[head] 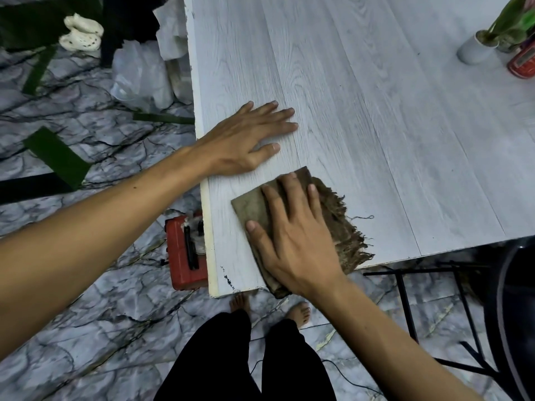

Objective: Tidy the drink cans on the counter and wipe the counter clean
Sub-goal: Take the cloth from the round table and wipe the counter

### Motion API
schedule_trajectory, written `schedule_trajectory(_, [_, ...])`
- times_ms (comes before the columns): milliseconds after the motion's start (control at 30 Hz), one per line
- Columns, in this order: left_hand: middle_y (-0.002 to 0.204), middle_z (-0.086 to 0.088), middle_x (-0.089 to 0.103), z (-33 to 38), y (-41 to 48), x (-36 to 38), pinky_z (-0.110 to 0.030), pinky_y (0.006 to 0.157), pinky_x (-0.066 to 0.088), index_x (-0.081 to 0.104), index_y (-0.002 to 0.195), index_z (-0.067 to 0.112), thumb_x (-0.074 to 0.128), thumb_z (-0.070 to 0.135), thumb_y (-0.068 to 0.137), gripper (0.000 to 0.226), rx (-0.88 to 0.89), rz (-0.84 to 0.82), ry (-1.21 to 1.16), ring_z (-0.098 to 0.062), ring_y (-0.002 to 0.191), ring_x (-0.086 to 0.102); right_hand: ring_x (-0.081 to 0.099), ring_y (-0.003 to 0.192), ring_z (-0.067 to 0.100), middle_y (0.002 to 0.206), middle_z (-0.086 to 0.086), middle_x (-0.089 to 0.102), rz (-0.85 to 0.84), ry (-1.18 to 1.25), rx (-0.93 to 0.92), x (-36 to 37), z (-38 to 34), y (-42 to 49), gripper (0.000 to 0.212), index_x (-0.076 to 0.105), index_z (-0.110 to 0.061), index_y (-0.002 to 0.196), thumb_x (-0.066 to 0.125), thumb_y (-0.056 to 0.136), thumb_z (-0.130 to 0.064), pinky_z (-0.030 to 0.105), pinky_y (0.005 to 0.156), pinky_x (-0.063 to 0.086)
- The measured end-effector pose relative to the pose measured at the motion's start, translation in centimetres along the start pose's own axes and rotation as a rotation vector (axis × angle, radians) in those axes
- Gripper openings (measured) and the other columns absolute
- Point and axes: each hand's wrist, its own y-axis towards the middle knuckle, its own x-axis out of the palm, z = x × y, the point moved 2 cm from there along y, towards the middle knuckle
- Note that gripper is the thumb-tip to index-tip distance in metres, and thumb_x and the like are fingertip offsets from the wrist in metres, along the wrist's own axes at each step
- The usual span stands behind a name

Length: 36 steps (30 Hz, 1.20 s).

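**Cloth pressed flat at the bench corner**

The right hand (292,235) is laid flat and spread on a brown frayed cloth (333,227), fingers extended rather than curled, pressing it against the pale wood-grain bench (376,111) close to the near left corner; one end of the cloth hangs over the near edge. The left hand (246,137) is opened flat, palm down, directly on the bare bench surface just beyond the cloth, near the left edge, with nothing grasped. A red drink can (522,63) is seen at the far right edge of the bench, beside a white vase (474,49) holding green stems.
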Motion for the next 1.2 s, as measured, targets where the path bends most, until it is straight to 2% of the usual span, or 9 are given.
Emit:
schedule_trajectory(133, [0.172, 0.007, 0.015, 0.0, 0.0, 0.1, -0.045, 0.129, -0.001, 0.029, 0.161, 0.031, 0.041, 0.037, 0.109, 0.054, -0.001, -0.001, 0.009, -0.016, 0.16, 0.003, 0.006, 0.16, 0.03, 0.168, 0.022, 0.02, -0.039, 0.013, -0.075, 0.9, -2.6, -0.7, 0.069, 0.032, -0.012, 0.161, 0.027, 0.107, -0.056, 0.048, 0.129, -0.003])
schedule_trajectory(267, [0.172, 0.008, 0.015, -0.1, 0.0, 0.2, -0.045, 0.129, 0.0, 0.029, 0.161, 0.032, 0.04, 0.038, 0.109, 0.054, -0.004, 0.005, 0.012, -0.015, 0.16, 0.003, 0.011, 0.159, 0.029, 0.168, 0.018, 0.025, -0.044, -0.009, -0.16, 1.4, -4.1, -1.8, 0.065, 0.036, -0.015, 0.159, 0.032, 0.108, -0.055, 0.043, 0.129, -0.008])
schedule_trajectory(433, [0.172, 0.009, 0.015, 0.0, 0.0, 0.3, -0.044, 0.129, 0.0, 0.028, 0.161, 0.031, 0.038, 0.04, 0.109, 0.054, -0.003, 0.01, 0.026, -0.014, 0.16, 0.003, 0.023, 0.156, 0.029, 0.163, 0.015, 0.037, -0.06, -0.04, -0.358, 2.0, -3.9, -3.9, 0.054, 0.046, -0.019, 0.154, 0.039, 0.109, -0.048, 0.049, 0.128, 0.015])
schedule_trajectory(600, [0.172, 0.01, 0.014, 0.0, -0.1, 0.3, -0.043, 0.129, -0.001, 0.027, 0.162, 0.031, 0.038, 0.04, 0.11, 0.054, -0.005, 0.014, 0.034, -0.013, 0.159, 0.002, 0.022, 0.157, 0.027, 0.165, 0.011, 0.035, -0.051, -0.138, -0.472, 2.0, -1.3, -5.8, 0.05, 0.044, -0.024, 0.156, 0.036, 0.111, -0.046, 0.048, 0.126, 0.02])
schedule_trajectory(767, [0.172, 0.01, 0.013, 0.0, -0.1, 0.3, -0.043, 0.129, -0.002, 0.025, 0.162, 0.031, 0.038, 0.04, 0.11, 0.055, -0.007, 0.008, 0.039, -0.012, 0.159, 0.0, 0.023, 0.157, 0.025, 0.165, 0.011, 0.035, 0.034, -0.111, -0.326, 0.9, 2.8, -7.6, 0.05, 0.046, -0.023, 0.155, 0.041, 0.11, -0.043, 0.051, 0.125, 0.025])
schedule_trajectory(1000, [0.172, 0.013, 0.006, 0.0, 0.6, 0.7, -0.042, 0.129, -0.003, 0.018, 0.164, 0.031, 0.031, 0.049, 0.107, 0.061, -0.005, 0.005, 0.05, -0.007, 0.158, -0.005, 0.014, 0.159, 0.021, 0.17, 0.004, 0.024, 0.021, -0.127, -0.037, -1.1, 5.9, -6.6, 0.059, 0.038, -0.022, 0.159, 0.028, 0.109, -0.052, 0.049, 0.127, 0.019])
schedule_trajectory(1100, [0.172, 0.013, 0.002, 0.0, 1.3, 0.9, -0.044, 0.129, -0.002, 0.014, 0.165, 0.03, 0.027, 0.054, 0.105, 0.065, -0.007, 0.006, 0.077, -0.005, 0.158, -0.008, 0.01, 0.16, 0.018, 0.172, 0.0, 0.019, 0.014, -0.139, 0.02, -1.3, 6.0, -5.7, 0.061, 0.033, -0.024, 0.161, 0.026, 0.109, -0.055, 0.045, 0.129, 0.012])
schedule_trajectory(1200, [0.172, 0.014, 0.001, -0.1, 1.9, 1.1, -0.042, 0.129, -0.003, 0.012, 0.165, 0.03, 0.027, 0.055, 0.105, 0.066, 0.006, 0.005, 0.086, -0.002, 0.157, -0.009, 0.005, 0.16, 0.016, 0.172, -0.003, 0.015, -0.008, -0.144, -0.003, -1.6, 6.4, -4.7, 0.062, 0.03, -0.026, 0.162, 0.027, 0.109, -0.056, 0.045, 0.129, 0.011])
